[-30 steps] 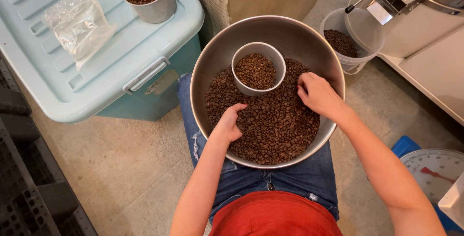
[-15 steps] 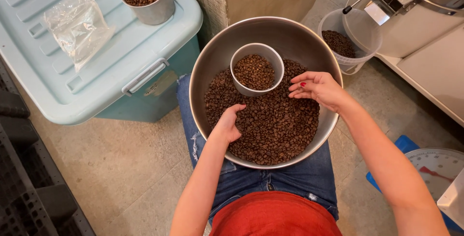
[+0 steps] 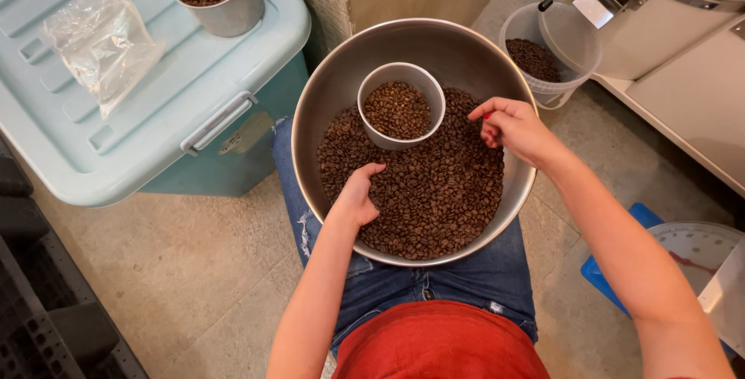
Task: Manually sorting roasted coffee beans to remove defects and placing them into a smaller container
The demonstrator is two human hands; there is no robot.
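Right hand (image 3: 514, 127), fingers pinched together, whether on a bean cannot be told, raised just right of the small cup (image 3: 400, 105); left hand (image 3: 358, 197), loosely cupped, rests on the coffee beans (image 3: 434, 193) in the steel bowl (image 3: 341, 76), below the cup, farther off

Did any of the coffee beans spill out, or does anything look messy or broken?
Nothing stands out. The beans stay inside the big metal bowl on the person's lap, and the small cup sits upright in it. The left hand rests on the beans; the right hand hovers above them. No beans show on the floor.
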